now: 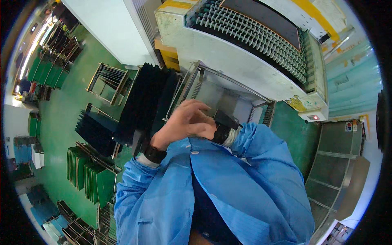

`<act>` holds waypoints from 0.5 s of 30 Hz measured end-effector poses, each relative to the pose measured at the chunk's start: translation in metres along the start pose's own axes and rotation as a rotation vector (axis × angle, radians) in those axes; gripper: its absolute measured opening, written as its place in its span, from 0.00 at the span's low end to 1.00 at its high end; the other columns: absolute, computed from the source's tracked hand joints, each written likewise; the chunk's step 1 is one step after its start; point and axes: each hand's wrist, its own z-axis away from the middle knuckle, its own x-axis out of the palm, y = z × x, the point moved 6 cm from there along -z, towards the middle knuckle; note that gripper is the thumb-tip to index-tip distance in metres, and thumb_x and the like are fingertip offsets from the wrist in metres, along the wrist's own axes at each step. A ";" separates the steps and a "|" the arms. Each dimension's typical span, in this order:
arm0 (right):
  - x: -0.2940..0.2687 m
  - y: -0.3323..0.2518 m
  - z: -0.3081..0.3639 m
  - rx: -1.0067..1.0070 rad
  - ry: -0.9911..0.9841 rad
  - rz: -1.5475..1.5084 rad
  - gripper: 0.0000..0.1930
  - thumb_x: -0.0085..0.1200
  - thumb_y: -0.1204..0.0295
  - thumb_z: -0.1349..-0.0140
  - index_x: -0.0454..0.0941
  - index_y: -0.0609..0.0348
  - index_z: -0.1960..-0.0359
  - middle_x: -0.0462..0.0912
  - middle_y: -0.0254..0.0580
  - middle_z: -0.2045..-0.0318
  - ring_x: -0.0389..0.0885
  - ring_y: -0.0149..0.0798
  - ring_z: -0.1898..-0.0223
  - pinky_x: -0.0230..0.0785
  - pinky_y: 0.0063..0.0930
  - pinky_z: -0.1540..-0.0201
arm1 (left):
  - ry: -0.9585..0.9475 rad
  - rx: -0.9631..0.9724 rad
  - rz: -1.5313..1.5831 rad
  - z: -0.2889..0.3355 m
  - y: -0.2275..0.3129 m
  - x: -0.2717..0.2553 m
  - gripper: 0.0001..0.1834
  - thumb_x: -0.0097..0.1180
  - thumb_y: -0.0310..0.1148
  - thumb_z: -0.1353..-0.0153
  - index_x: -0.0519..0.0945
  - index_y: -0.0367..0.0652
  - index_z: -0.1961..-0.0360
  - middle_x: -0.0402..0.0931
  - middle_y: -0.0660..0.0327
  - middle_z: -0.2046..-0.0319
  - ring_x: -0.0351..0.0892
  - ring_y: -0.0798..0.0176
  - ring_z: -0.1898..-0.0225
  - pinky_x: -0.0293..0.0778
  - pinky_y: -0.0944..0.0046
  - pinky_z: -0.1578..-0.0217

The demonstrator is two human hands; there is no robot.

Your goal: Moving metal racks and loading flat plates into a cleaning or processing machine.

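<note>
My left hand (181, 121) is raised in front of my chest, its curved fingers apart from the thumb. No object shows in it. Its fingers reach across to my right hand (207, 128), which is close against it and mostly covered, so the right fingers cannot be made out clearly. Black straps with small black devices circle both wrists: the left wrist strap (154, 154) and the right wrist strap (221, 132). Blue jacket sleeves cover both forearms. Just beyond my hands stands a metal frame rack (232, 77) with toothed side rails.
A roller conveyor machine (253, 45) holds a dark panel (265, 16) at the far side. Racks of black panels (143, 102) and green panels (87, 175) stand to my left on the green floor (61, 122). A grey metal-framed panel unit (330, 163) is at the right.
</note>
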 end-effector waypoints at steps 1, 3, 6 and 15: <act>0.006 -0.004 0.003 0.073 -0.026 0.013 0.11 0.59 0.70 0.52 0.79 0.57 0.65 0.81 0.48 0.73 0.79 0.56 0.69 0.70 0.43 0.69 | 0.011 -0.007 -0.003 0.002 0.001 0.004 0.25 0.69 0.37 0.50 0.76 0.35 0.53 0.74 0.55 0.58 0.72 0.64 0.51 0.69 0.64 0.52; 0.007 -0.007 0.002 0.168 -0.055 0.069 0.12 0.59 0.70 0.52 0.79 0.57 0.65 0.81 0.48 0.73 0.79 0.56 0.69 0.70 0.43 0.68 | -0.132 -0.116 0.102 0.001 0.001 0.022 0.29 0.73 0.39 0.55 0.76 0.36 0.54 0.75 0.56 0.61 0.73 0.65 0.55 0.72 0.65 0.57; 0.010 -0.012 0.005 0.219 -0.056 0.080 0.12 0.59 0.70 0.52 0.79 0.57 0.64 0.81 0.48 0.73 0.79 0.56 0.68 0.70 0.43 0.68 | -0.338 -0.256 0.169 0.002 -0.005 0.038 0.29 0.71 0.48 0.58 0.77 0.35 0.64 0.77 0.53 0.72 0.77 0.55 0.67 0.71 0.58 0.65; 0.029 -0.018 0.012 0.259 -0.051 0.082 0.12 0.59 0.70 0.52 0.78 0.57 0.64 0.81 0.48 0.72 0.79 0.56 0.67 0.70 0.43 0.67 | -0.438 -0.338 0.184 0.036 -0.023 0.062 0.26 0.72 0.33 0.55 0.75 0.39 0.55 0.78 0.63 0.65 0.73 0.69 0.64 0.70 0.67 0.60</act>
